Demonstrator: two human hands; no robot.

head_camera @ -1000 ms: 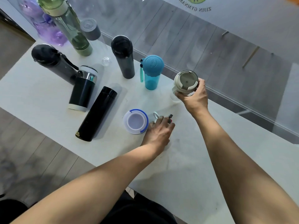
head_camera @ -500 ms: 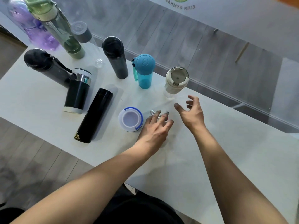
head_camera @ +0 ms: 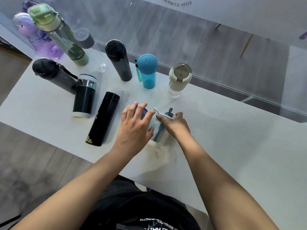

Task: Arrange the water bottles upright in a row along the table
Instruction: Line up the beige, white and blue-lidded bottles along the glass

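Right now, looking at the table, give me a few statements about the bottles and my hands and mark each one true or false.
1. The blue bottle stands upright between the dark grey bottle and the beige-lidded bottle. True.
2. The slim black flask stands upright. False: it lies on its side on the table.
3. Both hands are at the clear bottle with the blue-rimmed lid. True: the left hand and right hand are both on it.
4. The green bottle lies flat near the front edge. False: it stands at the far left.
5. The right hand grips the beige-lidded bottle. False: that bottle stands alone.
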